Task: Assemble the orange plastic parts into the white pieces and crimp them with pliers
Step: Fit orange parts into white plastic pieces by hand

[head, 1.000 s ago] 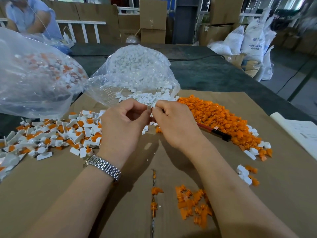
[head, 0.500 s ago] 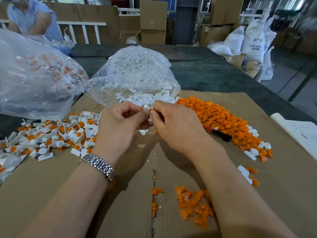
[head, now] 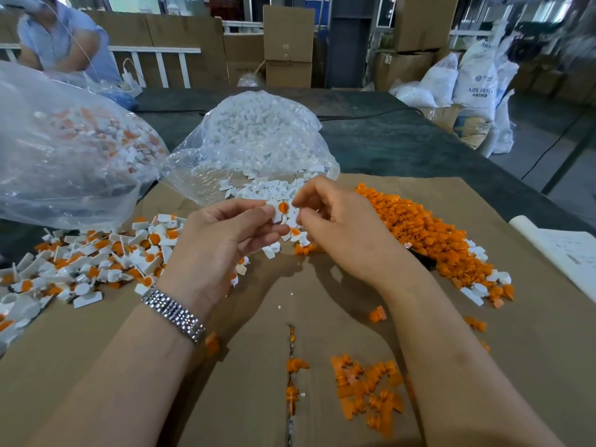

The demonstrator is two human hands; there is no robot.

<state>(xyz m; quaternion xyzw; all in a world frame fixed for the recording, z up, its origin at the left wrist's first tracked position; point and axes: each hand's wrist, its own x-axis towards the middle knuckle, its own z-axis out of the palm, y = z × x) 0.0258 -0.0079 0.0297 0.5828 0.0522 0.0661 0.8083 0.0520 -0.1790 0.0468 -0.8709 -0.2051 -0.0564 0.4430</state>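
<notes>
My left hand (head: pixel 225 246) pinches a white piece with an orange insert (head: pixel 283 209) above the cardboard. The loosely curled fingers of my right hand (head: pixel 342 227) sit just right of that piece, and I see nothing held in them. White pieces (head: pixel 264 188) spill from a clear bag (head: pixel 261 137) just behind my hands. A heap of orange parts (head: pixel 429 233) lies to the right. The pliers (head: pixel 425 260) lie in that heap, mostly hidden behind my right wrist. Assembled white-and-orange pieces (head: pixel 96 256) are piled at the left.
A second clear bag (head: pixel 64 150) of assembled pieces stands at the far left. Loose orange parts (head: pixel 367 391) lie between my forearms on the cardboard sheet (head: pixel 129 366). A paper sheet (head: pixel 567 250) lies at the right edge. A person (head: pixel 61 43) sits beyond the dark table.
Both hands were pinched together on the piece. Now my right fingers have loosened and drawn slightly right, and the piece with its orange insert shows in my left fingers.
</notes>
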